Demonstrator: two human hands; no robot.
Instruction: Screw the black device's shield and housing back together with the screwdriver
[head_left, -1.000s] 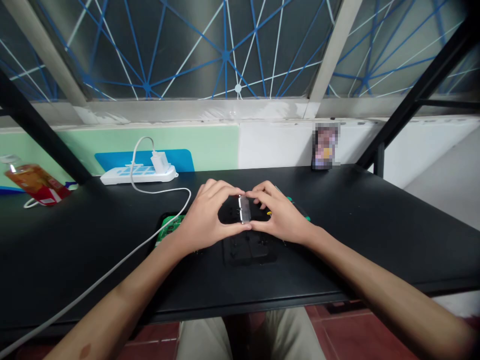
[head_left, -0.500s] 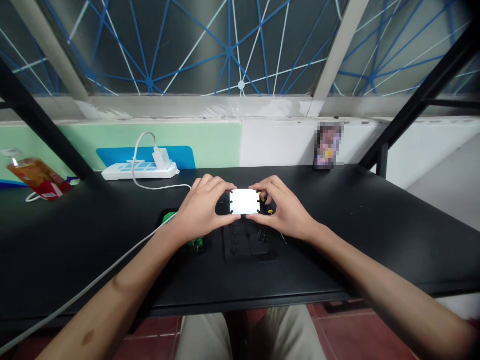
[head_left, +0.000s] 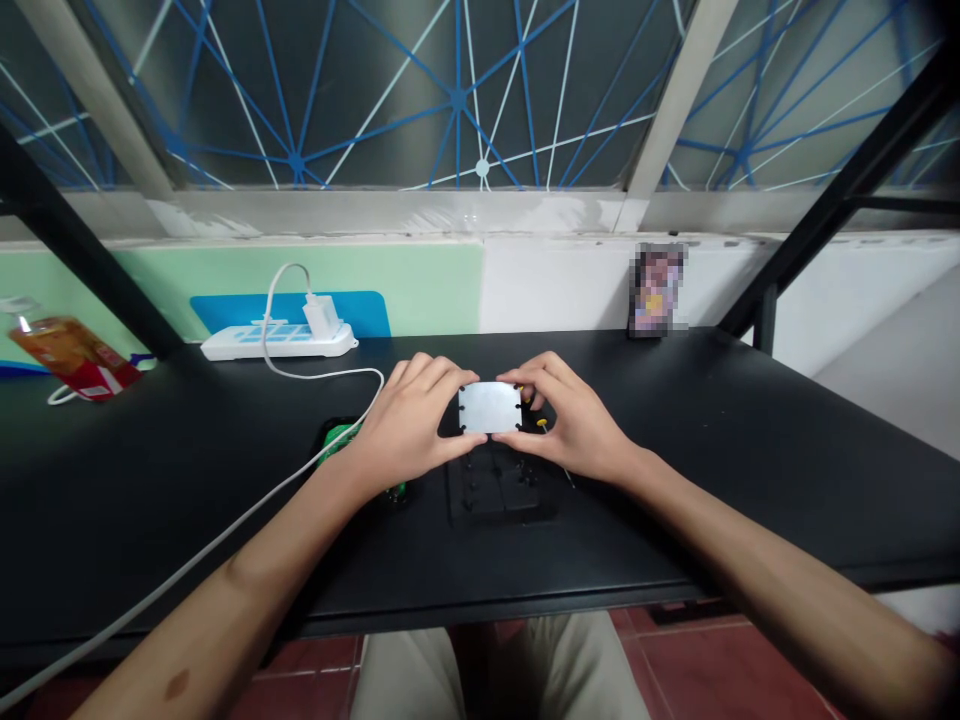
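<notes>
A small flat silver-white plate (head_left: pixel 490 408) with dark notches along its left and right edges is held up above the black table (head_left: pixel 757 450). My left hand (head_left: pixel 416 415) pinches its left side between thumb and fingers. On the right side, my right hand (head_left: pixel 566 415) grips it the same way. Below the plate lies a black frame-like part (head_left: pixel 499 490) with small dark pieces in it. A green circuit board (head_left: pixel 334 440) in a dark casing is partly hidden behind my left hand. Beside my right hand shows a yellow-topped tool (head_left: pixel 542 424) with a thin shaft.
A white power strip (head_left: pixel 281 342) with a plugged-in charger (head_left: pixel 321 316) stands at the back left; its white cable (head_left: pixel 225 535) crosses my left forearm. A pouch drink (head_left: pixel 71 355) lies far left. A phone-like object (head_left: pixel 655 292), pixelated, leans against the back wall.
The plate has tilted slightly, so its face has gone from bright white glare to duller silver-grey. Both hands keep their hold, with my left hand shifted very slightly.
</notes>
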